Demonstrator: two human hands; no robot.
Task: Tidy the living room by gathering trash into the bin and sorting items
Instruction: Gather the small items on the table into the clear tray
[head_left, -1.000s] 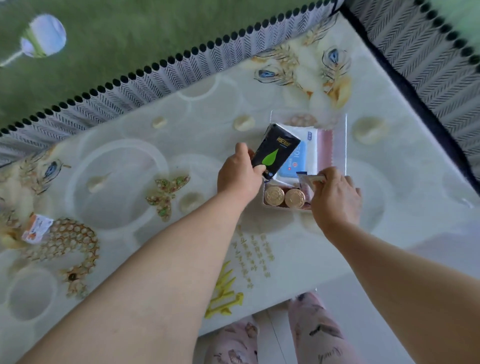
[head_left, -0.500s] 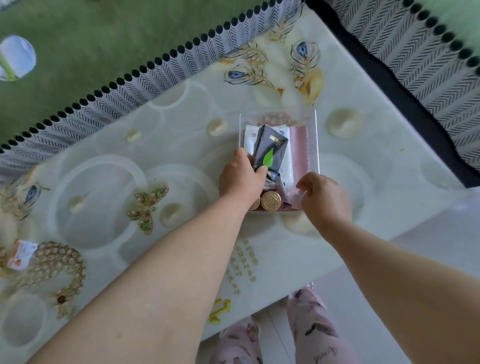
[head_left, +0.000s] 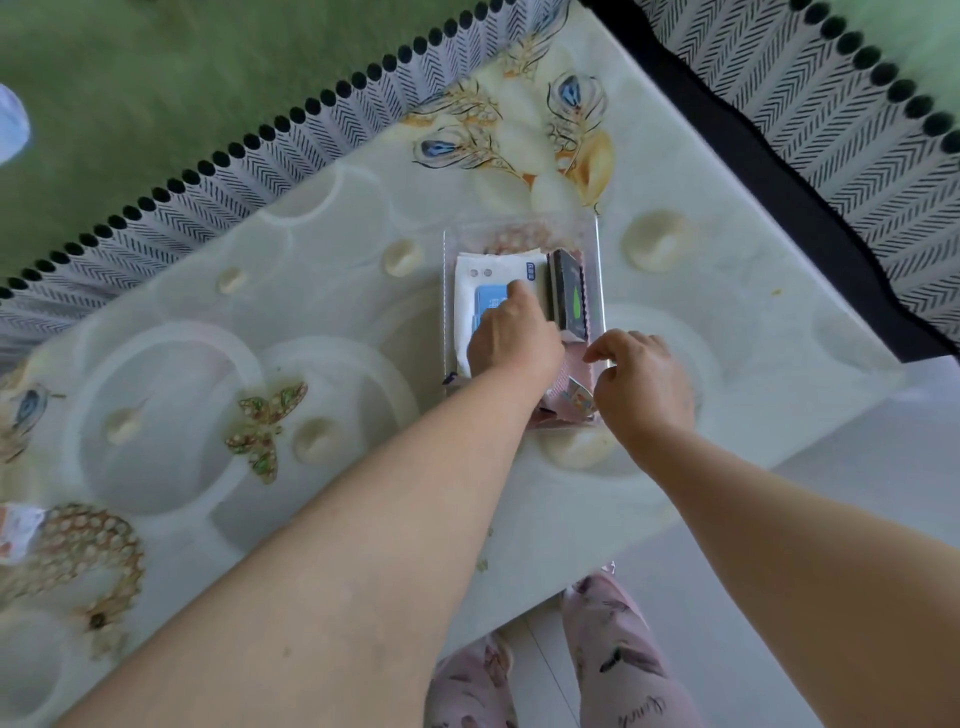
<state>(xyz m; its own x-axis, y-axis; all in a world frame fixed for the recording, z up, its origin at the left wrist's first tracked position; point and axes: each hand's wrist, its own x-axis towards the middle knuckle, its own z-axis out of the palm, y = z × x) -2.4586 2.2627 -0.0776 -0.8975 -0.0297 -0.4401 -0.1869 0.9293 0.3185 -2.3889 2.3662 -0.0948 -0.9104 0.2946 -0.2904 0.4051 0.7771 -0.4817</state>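
A clear plastic tray (head_left: 445, 291) sits on the patterned table. Inside lie a white wipes pack with a blue label (head_left: 470, 291), a black packet with a green leaf (head_left: 570, 299) standing against the right wall, and pink packets (head_left: 571, 374) at the near end. My left hand (head_left: 511, 340) reaches into the tray, its fingers resting on the wipes pack right beside the black packet. My right hand (head_left: 641, 376) hovers at the tray's near right corner with loosely curled fingers and nothing visibly in them. A small colourful sachet (head_left: 577, 399) lies just beside its thumb.
A torn orange and white wrapper (head_left: 13, 530) lies at the table's left edge. Green fabric with a black and white herringbone border (head_left: 291, 140) runs behind the table (head_left: 311, 291). White floor (head_left: 831, 467) and my pink-trousered legs (head_left: 618, 654) are at the near side.
The black packet has gone from my left hand's grip into the tray, now standing at its right side. My left hand shifted onto the wipes pack. My right hand drew back slightly.
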